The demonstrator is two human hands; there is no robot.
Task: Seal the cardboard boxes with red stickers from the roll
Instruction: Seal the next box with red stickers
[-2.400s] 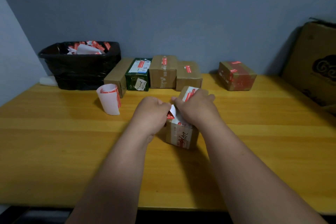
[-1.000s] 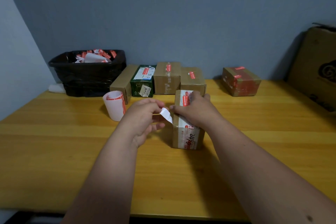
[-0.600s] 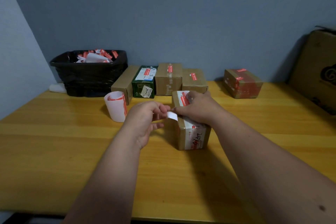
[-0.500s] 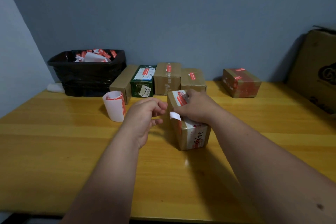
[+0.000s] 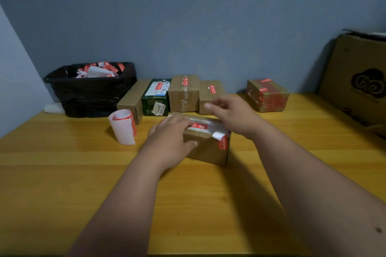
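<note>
Yellow table [image 5: 62, 183]: left hand [image 5: 171, 142] grips box [image 5: 208, 148].

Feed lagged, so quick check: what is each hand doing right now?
Left hand: grips the near cardboard box, thumb on its front.
Right hand: open, raised above the box, holding nothing.
</note>
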